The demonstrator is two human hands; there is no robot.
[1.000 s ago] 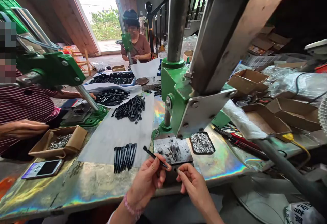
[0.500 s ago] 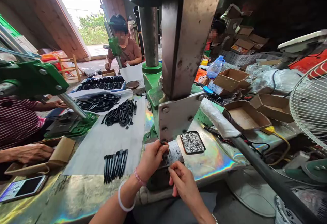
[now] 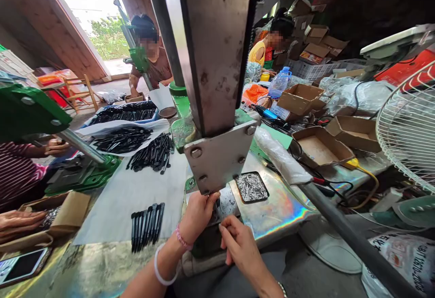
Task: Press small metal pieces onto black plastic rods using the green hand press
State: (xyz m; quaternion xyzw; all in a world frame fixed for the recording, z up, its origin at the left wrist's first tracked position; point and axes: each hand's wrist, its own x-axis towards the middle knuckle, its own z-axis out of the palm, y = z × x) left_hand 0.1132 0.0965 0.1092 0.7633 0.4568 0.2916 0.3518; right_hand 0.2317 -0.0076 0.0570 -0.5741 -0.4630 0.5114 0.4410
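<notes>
My left hand (image 3: 199,211) is closed in a pinch at the base of a green hand press, just under its steel plate (image 3: 220,155). What the fingertips hold is hidden; a small dark bit shows by the thumb. Just right of it and lower, my right hand (image 3: 239,242) has curled fingers with the thumb against the index finger, and anything in them is too small to make out. Beside the press lies a black tray (image 3: 252,186) of small silvery metal pieces. Left of my wrist, several black flat sticks (image 3: 147,227) lie in a row.
Loose black pieces (image 3: 152,153) are piled on white sheeting (image 3: 112,218). At left, a co-worker's hand (image 3: 21,225) is over a cardboard box (image 3: 70,218) near a phone (image 3: 23,266). A long press lever (image 3: 340,225) slants across the right, near a fan (image 3: 408,126) and open boxes (image 3: 319,146).
The view has shifted, so the press column stands further left. My hands keep nearly the same pose at the press. The co-worker's hand at left has flattened, exposing small metal pieces in the box.
</notes>
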